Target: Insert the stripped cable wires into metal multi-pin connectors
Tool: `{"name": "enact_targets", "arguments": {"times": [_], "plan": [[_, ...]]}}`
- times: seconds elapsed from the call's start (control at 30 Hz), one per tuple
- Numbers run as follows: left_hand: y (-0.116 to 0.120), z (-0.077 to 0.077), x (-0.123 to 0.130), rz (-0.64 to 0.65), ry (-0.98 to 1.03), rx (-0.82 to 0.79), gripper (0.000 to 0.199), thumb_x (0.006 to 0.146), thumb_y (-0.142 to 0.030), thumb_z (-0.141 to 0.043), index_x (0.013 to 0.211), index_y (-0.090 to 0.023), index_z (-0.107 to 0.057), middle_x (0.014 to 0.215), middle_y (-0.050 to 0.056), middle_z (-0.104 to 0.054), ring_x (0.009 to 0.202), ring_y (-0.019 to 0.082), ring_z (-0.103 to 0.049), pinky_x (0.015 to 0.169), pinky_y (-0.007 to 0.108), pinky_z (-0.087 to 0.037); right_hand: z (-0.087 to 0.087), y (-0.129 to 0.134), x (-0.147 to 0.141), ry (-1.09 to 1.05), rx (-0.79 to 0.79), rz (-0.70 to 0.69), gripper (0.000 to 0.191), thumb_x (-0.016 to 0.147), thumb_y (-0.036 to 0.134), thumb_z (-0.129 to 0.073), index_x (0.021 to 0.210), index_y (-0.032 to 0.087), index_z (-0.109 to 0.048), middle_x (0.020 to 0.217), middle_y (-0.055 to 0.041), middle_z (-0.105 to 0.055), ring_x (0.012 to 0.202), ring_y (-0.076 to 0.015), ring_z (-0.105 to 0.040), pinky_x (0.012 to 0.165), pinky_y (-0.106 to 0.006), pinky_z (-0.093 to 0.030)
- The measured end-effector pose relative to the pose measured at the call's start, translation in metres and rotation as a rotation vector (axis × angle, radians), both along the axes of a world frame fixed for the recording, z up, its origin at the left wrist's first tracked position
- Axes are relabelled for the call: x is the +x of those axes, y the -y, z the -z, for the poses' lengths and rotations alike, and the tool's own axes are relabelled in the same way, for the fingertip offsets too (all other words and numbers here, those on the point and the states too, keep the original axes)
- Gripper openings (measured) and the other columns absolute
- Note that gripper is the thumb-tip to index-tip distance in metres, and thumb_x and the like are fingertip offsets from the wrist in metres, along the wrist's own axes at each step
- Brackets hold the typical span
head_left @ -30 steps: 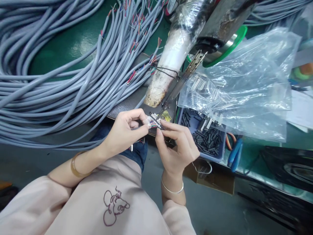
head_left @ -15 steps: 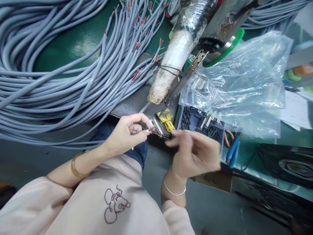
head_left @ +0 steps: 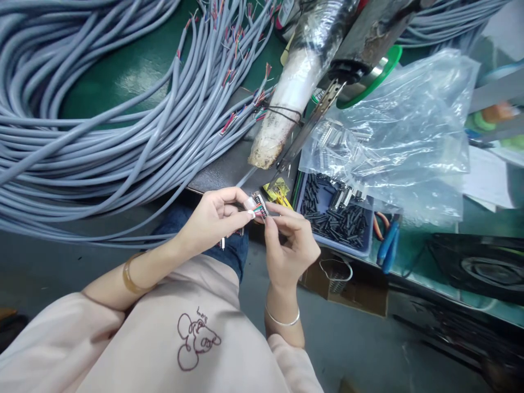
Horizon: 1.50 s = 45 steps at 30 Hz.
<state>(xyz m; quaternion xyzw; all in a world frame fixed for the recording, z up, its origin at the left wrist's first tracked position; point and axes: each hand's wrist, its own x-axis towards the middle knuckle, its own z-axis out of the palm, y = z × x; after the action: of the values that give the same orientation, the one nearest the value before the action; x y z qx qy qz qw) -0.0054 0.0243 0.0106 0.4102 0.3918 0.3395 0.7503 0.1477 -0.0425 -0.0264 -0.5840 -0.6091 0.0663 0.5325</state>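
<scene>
Between my hands is a small D-sub connector [head_left: 262, 205] with coloured wires running into its back. My left hand [head_left: 221, 217] is closed, thumb and fingers pinching the wires and the connector's left side. My right hand [head_left: 290, 243] grips the connector's right end between thumb and forefinger. Right behind the fingers, a yellow tool [head_left: 282, 195] lies on the dark bench edge, partly hidden. Above the hands, a metal bracket [head_left: 311, 125] slants down beside a plastic-wrapped, whitish rod [head_left: 282, 114].
Many grey cables [head_left: 123, 142] with stripped ends fill the left side. A blue bin [head_left: 370, 240] holds black sleeves and metal connectors, partly under a clear plastic bag [head_left: 421, 125]. Blue-handled pliers [head_left: 388, 245] lie right of it. Below the bench is a cardboard box [head_left: 368, 292].
My right hand has moved left from near the bin and now grips the connector's right end. My left hand keeps its hold almost in place. More of the bin shows.
</scene>
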Motion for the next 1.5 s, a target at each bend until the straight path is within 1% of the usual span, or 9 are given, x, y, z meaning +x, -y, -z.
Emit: {"name": "enact_targets", "arguments": {"times": [0.07,0.17,0.23,0.33,0.57,0.77,1.1,1.27,1.5], "plan": [[0.001,0.0,0.001,0.011,0.005,0.005,0.015,0.068,-0.022,-0.072,0.075,-0.015,-0.06,0.053,-0.006,-0.052,0.041,0.002,-0.037,0.041,0.015,-0.028,0.001,-0.003,-0.001,-0.02,0.021,0.015,0.013,0.09,0.011,-0.071,0.095,0.022,-0.066,0.1,-0.0014,-0.08,0.09,-0.0142,-0.079,0.073,-0.024,-0.065],[0.001,0.002,0.003,0.026,-0.009,0.028,0.012,0.067,-0.02,-0.071,0.073,-0.015,-0.061,0.048,-0.008,-0.046,0.04,0.002,-0.034,0.04,0.015,-0.027,0.0,-0.005,0.001,0.021,0.105,0.052,0.019,0.088,0.008,-0.073,0.098,0.023,-0.068,0.097,0.0003,-0.08,0.09,-0.0147,-0.078,0.078,-0.027,-0.065],[0.0,0.004,0.005,0.003,-0.023,0.057,0.011,0.067,-0.02,-0.071,0.071,-0.015,-0.062,0.05,-0.007,-0.049,0.041,0.003,-0.037,0.04,0.016,-0.029,-0.003,-0.006,0.003,0.075,0.124,0.043,0.02,0.087,0.008,-0.073,0.099,0.024,-0.069,0.097,0.0,-0.08,0.09,-0.0156,-0.078,0.079,-0.029,-0.065],[-0.001,0.006,0.007,-0.048,-0.032,0.1,0.013,0.069,-0.023,-0.071,0.069,-0.015,-0.061,0.058,-0.003,-0.058,0.044,0.004,-0.044,0.041,0.016,-0.033,-0.009,-0.009,0.006,0.131,0.089,-0.003,0.015,0.088,0.01,-0.073,0.094,0.023,-0.067,0.098,-0.0014,-0.08,0.09,-0.0165,-0.078,0.08,-0.031,-0.065],[-0.003,0.013,0.015,-0.17,-0.084,0.255,0.011,0.071,-0.021,-0.068,0.068,-0.016,-0.059,0.063,-0.001,-0.06,0.049,0.006,-0.051,0.046,0.018,-0.042,-0.018,-0.015,0.01,0.179,0.041,-0.048,0.015,0.088,0.009,-0.07,0.088,0.023,-0.063,0.099,-0.0013,-0.079,0.092,-0.0165,-0.077,0.081,-0.032,-0.064],[-0.009,0.009,0.021,-0.21,-0.136,0.359,0.01,0.07,-0.02,-0.064,0.064,-0.016,-0.057,0.073,0.002,-0.066,0.05,0.004,-0.046,0.044,0.017,-0.035,-0.022,-0.02,0.013,0.194,0.043,-0.048,0.015,0.089,0.009,-0.068,0.088,0.023,-0.063,0.1,-0.0014,-0.079,0.092,-0.0172,-0.077,0.08,-0.033,-0.064],[-0.013,0.007,0.022,-0.239,-0.215,0.43,0.01,0.071,-0.018,-0.062,0.063,-0.017,-0.056,0.065,0.0,-0.062,0.054,0.007,-0.054,0.046,0.016,-0.038,-0.022,-0.028,0.014,0.192,0.066,-0.056,0.016,0.087,0.008,-0.071,0.087,0.023,-0.063,0.099,-0.0009,-0.079,0.091,-0.0155,-0.077,0.08,-0.03,-0.063],[-0.014,0.002,0.023,-0.237,-0.207,0.47,0.011,0.073,-0.016,-0.062,0.064,-0.017,-0.056,0.068,0.0,-0.065,0.053,0.007,-0.056,0.047,0.015,-0.042,-0.024,-0.029,0.014,0.21,0.101,-0.036,0.017,0.086,0.008,-0.072,0.087,0.023,-0.064,0.098,-0.0013,-0.08,0.09,-0.016,-0.077,0.08,-0.031,-0.062],[-0.015,0.003,0.02,-0.204,-0.225,0.424,0.011,0.072,-0.017,-0.063,0.063,-0.016,-0.057,0.07,0.001,-0.065,0.057,0.007,-0.056,0.05,0.015,-0.043,-0.023,-0.026,0.013,0.251,0.085,-0.037,0.018,0.085,0.008,-0.072,0.086,0.023,-0.062,0.1,-0.0018,-0.08,0.09,-0.0154,-0.077,0.079,-0.029,-0.063]]}}
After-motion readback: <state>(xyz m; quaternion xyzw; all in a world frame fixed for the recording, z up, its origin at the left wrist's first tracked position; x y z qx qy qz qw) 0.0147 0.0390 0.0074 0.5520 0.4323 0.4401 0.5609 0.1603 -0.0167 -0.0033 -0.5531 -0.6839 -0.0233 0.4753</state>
